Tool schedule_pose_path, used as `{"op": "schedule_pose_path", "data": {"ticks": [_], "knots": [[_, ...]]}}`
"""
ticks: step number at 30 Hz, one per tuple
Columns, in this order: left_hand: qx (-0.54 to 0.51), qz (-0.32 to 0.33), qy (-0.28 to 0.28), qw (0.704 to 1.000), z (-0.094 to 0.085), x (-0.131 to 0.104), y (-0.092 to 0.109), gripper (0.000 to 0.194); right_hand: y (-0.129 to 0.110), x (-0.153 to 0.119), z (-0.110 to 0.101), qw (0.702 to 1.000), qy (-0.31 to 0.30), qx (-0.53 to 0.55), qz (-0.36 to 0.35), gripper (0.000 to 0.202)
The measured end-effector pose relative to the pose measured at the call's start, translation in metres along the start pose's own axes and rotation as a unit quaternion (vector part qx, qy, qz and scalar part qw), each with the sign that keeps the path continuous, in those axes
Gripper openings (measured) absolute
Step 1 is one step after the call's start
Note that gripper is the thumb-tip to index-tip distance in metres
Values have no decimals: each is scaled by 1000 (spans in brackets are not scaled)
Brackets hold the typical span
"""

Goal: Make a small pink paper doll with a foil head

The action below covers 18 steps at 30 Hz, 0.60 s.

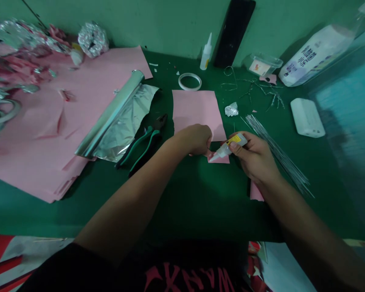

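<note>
My right hand grips a small white glue bottle with a yellow label, tilted so its nozzle points down and left. The nozzle tip is at a small pink paper piece on the green table. My left hand is closed at the left edge of that piece, its fingertips pinching the paper. Just behind both hands lies a larger pink sheet. Another pink strip shows partly under my right wrist.
Pliers and a foil roll lie left, beside stacked pink paper. Thin wires and a white box are right. Behind stand a tape roll, second glue bottle, phone-like black slab and large bottle.
</note>
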<state>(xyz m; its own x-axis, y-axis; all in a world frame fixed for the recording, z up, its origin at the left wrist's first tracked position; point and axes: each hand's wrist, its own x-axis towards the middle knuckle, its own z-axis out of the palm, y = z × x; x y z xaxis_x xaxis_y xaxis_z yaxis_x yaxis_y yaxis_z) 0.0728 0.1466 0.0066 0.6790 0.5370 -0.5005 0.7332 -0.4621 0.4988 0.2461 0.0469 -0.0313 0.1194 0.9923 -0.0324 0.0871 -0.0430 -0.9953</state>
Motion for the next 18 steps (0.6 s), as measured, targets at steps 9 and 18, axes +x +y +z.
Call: {"op": "schedule_pose_path", "data": {"ticks": [9,18], "knots": [[-11,-4,0,1000,0,0,-1,34,-1,-1,0,1000,7,-14,-2,17],[-5,-1,-3,1000,0,-1,1,36,1,-2,0,999,9,-43,-12,19]]}}
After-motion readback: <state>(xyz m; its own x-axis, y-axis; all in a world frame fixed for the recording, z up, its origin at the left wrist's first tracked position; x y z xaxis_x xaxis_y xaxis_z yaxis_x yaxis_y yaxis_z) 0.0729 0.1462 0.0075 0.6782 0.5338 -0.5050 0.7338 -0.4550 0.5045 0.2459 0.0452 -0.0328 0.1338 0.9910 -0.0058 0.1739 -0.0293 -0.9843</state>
